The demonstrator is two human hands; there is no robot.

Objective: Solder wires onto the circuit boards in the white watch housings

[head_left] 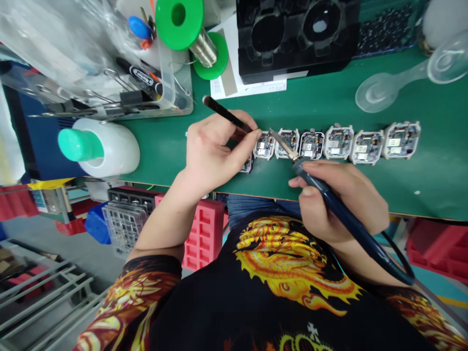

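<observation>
My left hand (219,151) is closed around slim black tweezers (227,113), their back end sticking up to the left. The tips are hidden by my fingers, beside a small watch-like case with a circuit board (263,145). My right hand (340,200) grips a dark blue soldering iron (334,202), its metal tip pointing up and left just above the row of cases. Nearest that tip are the second case (287,144) and the first. Another case (247,165) is partly covered by my left hand. I cannot tell whether the iron touches anything.
More cases (367,146) continue the row to the right. Behind stand a green solder spool (210,56), a black tray (296,68), and a bin of small black parts (387,29). At left are a white bottle (124,148) and a clear box (183,100) of tools.
</observation>
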